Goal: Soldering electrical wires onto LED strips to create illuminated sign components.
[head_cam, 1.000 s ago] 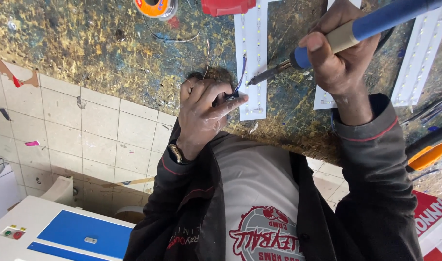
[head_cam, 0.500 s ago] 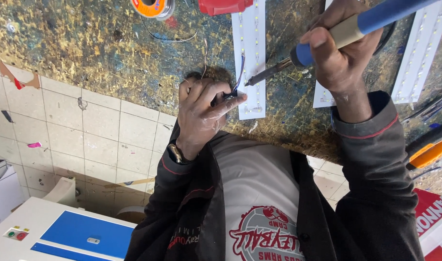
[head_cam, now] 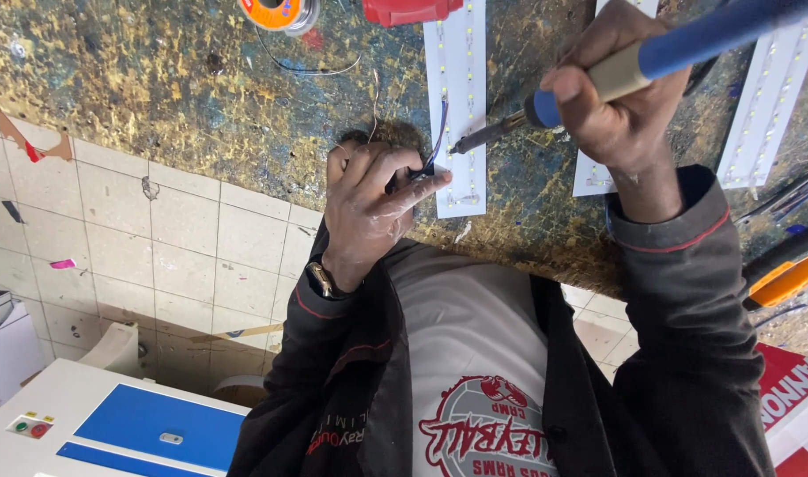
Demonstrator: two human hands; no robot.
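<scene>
**A:** Looking down at the bench, the right hand [head_cam: 620, 106] is wrapped tight round the blue-and-cream handle of a soldering iron [head_cam: 598, 84], its dark tip resting on or just above the white LED strip [head_cam: 461, 97] near that strip's lower end. Whether it truly touches cannot be told.

**B:** And the left hand [head_cam: 373, 208]?

**A:** Curled shut, thumb and fingers pinching a thin wire [head_cam: 439, 132] that rises in a curve to the same spot on the strip. The hand rests on the worn, paint-flecked workbench [head_cam: 157, 97], just beside the strip's left edge.

**B:** What could go wrong?

**A:** The pinching fingers sit near the hot tip; a slip of the iron toward them would likely burn them. If the wire shifts, the joint could land off its pad or bridge to a neighbour.

**B:** Room to move?

**A:** Tight. The strip's end lies near the bench's front edge, with tiled floor [head_cam: 113, 230] below, so a nudge could send it off. A second LED strip [head_cam: 766, 97] lies to the right beyond the iron hand, a solder spool [head_cam: 279, 12] and a red object [head_cam: 408, 9] at the far edge, and an orange-handled tool [head_cam: 788, 269] by the right sleeve. Open bench lies to the left.
</scene>
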